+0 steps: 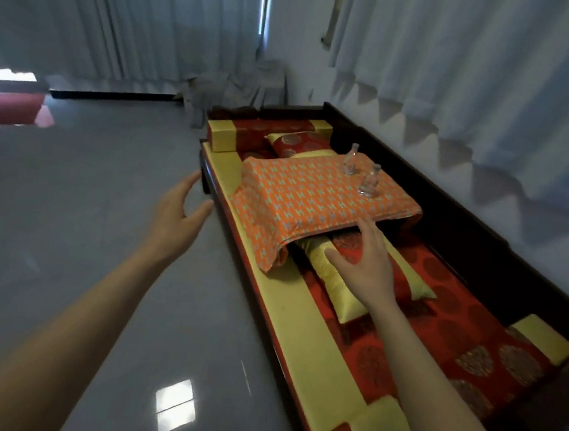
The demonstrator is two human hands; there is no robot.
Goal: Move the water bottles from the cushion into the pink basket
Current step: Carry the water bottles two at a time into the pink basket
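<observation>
Two clear water bottles stand upright on an orange patterned cushion (312, 197) on a long bench. The far bottle (351, 161) is near the cushion's back right corner, the near bottle (370, 181) just in front of it. My right hand (365, 263) hovers open over a red and yellow pillow just in front of the cushion, well short of the bottles. My left hand (176, 212) is open in the air left of the bench, over the floor. No pink basket is in view.
The dark wooden bench (481, 225) runs along the right wall, padded in red and yellow (305, 320), with bolsters (259, 134) at its far end. Grey curtains (462, 59) hang behind and beside it. Glossy grey floor (68, 231) spreads to the left. A red object (7, 108) lies far left.
</observation>
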